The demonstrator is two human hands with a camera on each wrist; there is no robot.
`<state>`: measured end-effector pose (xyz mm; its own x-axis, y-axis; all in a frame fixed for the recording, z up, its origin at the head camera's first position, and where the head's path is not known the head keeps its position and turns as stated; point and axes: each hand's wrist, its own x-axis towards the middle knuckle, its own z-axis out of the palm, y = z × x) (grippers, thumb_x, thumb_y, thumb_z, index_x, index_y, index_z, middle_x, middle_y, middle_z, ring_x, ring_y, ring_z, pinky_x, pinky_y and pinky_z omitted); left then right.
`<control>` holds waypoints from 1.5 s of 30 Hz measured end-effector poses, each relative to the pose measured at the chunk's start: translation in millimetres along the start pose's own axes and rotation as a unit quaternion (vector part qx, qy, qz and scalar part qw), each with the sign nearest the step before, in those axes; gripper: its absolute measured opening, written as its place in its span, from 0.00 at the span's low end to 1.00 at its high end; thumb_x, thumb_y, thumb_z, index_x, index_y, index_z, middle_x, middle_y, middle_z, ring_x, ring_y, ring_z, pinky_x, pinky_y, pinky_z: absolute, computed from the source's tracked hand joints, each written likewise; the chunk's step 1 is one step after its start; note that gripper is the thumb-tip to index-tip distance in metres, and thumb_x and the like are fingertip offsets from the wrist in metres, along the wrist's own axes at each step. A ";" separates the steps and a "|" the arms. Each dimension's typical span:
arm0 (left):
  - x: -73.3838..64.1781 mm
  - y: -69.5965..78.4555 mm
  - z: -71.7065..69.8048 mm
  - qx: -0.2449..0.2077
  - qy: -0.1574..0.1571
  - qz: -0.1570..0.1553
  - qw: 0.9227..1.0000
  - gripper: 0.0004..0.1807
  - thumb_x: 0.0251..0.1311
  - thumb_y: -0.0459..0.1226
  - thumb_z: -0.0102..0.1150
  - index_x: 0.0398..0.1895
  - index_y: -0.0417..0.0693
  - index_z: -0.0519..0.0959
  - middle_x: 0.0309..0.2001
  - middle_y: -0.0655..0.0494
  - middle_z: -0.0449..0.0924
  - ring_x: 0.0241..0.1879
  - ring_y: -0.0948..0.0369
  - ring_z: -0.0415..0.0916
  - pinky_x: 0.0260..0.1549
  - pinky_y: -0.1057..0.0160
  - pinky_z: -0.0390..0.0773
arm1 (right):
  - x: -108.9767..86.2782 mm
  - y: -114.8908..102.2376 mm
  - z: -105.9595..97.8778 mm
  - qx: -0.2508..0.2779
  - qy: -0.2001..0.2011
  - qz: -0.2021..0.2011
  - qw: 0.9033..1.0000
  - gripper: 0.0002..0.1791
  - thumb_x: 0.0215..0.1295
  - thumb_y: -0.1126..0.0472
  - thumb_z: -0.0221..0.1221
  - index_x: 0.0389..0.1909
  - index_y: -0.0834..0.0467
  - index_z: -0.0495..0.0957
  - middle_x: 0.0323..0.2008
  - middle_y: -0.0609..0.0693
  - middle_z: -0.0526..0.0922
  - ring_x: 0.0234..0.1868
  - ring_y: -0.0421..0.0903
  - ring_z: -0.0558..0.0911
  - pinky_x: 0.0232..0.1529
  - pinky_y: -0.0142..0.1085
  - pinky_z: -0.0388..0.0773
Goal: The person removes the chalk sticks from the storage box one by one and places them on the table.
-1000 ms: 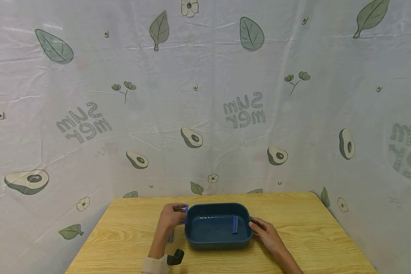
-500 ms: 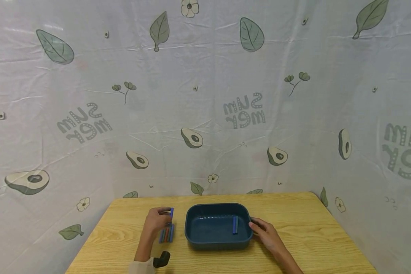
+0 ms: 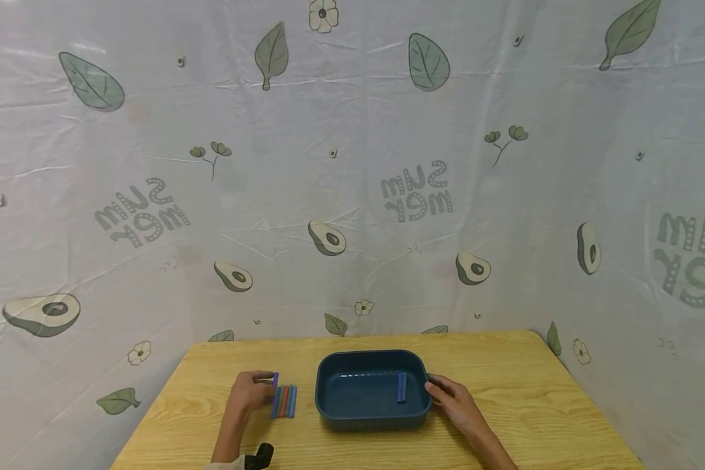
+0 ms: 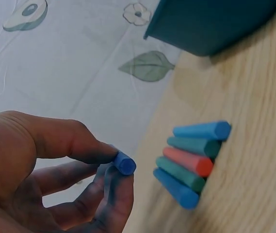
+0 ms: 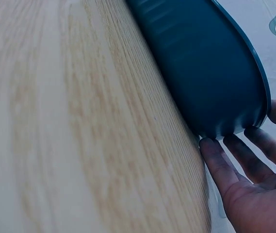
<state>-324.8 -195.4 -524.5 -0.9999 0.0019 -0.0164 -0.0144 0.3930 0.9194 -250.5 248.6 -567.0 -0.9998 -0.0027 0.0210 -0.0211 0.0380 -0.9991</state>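
Note:
In the head view my left hand pinches a blue chalk stick between thumb and fingers, just left of a row of chalk. Blue dust marks its fingertips. That row holds several sticks side by side on the table: blue ones, green ones and a red chalk stick in the middle. My right hand holds the right end of a dark blue basin, thumb at the rim and fingertips against the outer wall. Inside the basin, toward its right, lie a blue chalk stick and a darker, greenish one.
The wood-grain table runs back to a pale printed curtain with leaves and avocados, which also hangs along both sides. A black band piece sits at my left wrist, by a light sleeve.
My left hand has moved left from the basin's left side to the far side of the chalk row, still pinching the blue chalk stick, uncovering the row. My right hand and the basin stay put.

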 end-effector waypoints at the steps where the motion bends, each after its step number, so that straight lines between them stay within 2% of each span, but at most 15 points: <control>1: 0.6 -2.3 -0.7 0.008 0.000 0.000 1.000 0.25 0.50 0.25 0.62 0.55 0.27 0.78 0.47 0.33 0.82 0.37 0.54 0.82 0.34 0.55 0.83 | 0.0 0.1 0.0 0.000 0.001 0.000 1.000 0.34 0.74 0.51 0.55 0.70 0.71 0.63 0.67 0.72 0.67 0.63 0.62 0.76 0.52 0.45 0.83; 10: 0.8 -15.3 -3.3 0.051 -0.007 -0.012 0.999 0.24 0.46 0.25 0.61 0.52 0.29 0.81 0.41 0.39 0.84 0.32 0.57 0.78 0.27 0.58 0.79 | 0.0 -0.9 0.6 -0.007 0.012 -0.004 1.000 0.31 0.74 0.53 0.55 0.69 0.70 0.66 0.66 0.71 0.69 0.61 0.61 0.77 0.50 0.43 0.83; 13: 0.2 -18.7 -2.4 0.044 -0.012 -0.022 0.999 0.25 0.47 0.25 0.60 0.53 0.28 0.80 0.41 0.39 0.84 0.31 0.57 0.78 0.25 0.56 0.79 | -0.6 -1.3 0.6 0.002 0.003 -0.004 1.000 0.32 0.75 0.53 0.54 0.70 0.71 0.64 0.67 0.72 0.67 0.62 0.61 0.77 0.51 0.44 0.83; 17: 0.3 -20.7 -1.2 0.040 -0.012 -0.029 0.999 0.25 0.47 0.25 0.60 0.53 0.27 0.79 0.41 0.37 0.83 0.33 0.55 0.80 0.27 0.56 0.82 | -1.8 -2.1 1.1 0.001 -0.002 -0.005 1.000 0.32 0.75 0.53 0.54 0.70 0.71 0.63 0.67 0.73 0.67 0.62 0.62 0.77 0.51 0.44 0.83; 27: 1.8 -20.9 -0.7 0.121 0.010 -0.023 0.992 0.23 0.41 0.26 0.63 0.48 0.31 0.83 0.43 0.35 0.84 0.35 0.52 0.75 0.32 0.58 0.78 | -2.2 -1.8 2.4 -0.016 0.009 -0.012 1.000 0.30 0.75 0.54 0.55 0.68 0.71 0.66 0.65 0.72 0.69 0.61 0.61 0.78 0.50 0.42 0.84; 33: -1.7 -19.6 -0.4 0.131 0.010 -0.005 0.991 0.23 0.44 0.28 0.61 0.48 0.28 0.82 0.37 0.38 0.85 0.31 0.53 0.75 0.27 0.59 0.76 | -1.1 -1.1 1.8 -0.008 0.012 0.001 1.000 0.31 0.74 0.53 0.55 0.69 0.70 0.66 0.67 0.71 0.68 0.64 0.61 0.75 0.52 0.43 0.83; 38: -1.6 -18.1 -0.4 0.128 0.006 -0.018 0.992 0.24 0.43 0.29 0.61 0.49 0.28 0.82 0.30 0.46 0.84 0.27 0.56 0.77 0.25 0.59 0.77 | 0.1 -1.1 2.4 -0.012 0.019 0.001 1.000 0.31 0.74 0.53 0.55 0.69 0.70 0.66 0.66 0.72 0.68 0.63 0.62 0.76 0.51 0.43 0.83; 45: 0.7 -18.6 -0.6 0.132 0.010 -0.030 0.991 0.25 0.43 0.30 0.64 0.49 0.29 0.82 0.39 0.38 0.85 0.34 0.53 0.79 0.31 0.56 0.80 | -0.9 -2.6 2.5 -0.011 0.023 0.004 1.000 0.31 0.74 0.54 0.56 0.68 0.70 0.67 0.66 0.71 0.69 0.63 0.61 0.76 0.51 0.43 0.83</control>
<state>-325.2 -203.2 -541.3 -0.9973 -0.0451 -0.0572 -0.0728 0.6183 0.7825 -249.5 246.0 -564.5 -0.9989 0.0441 0.0148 -0.0122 0.0592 -0.9982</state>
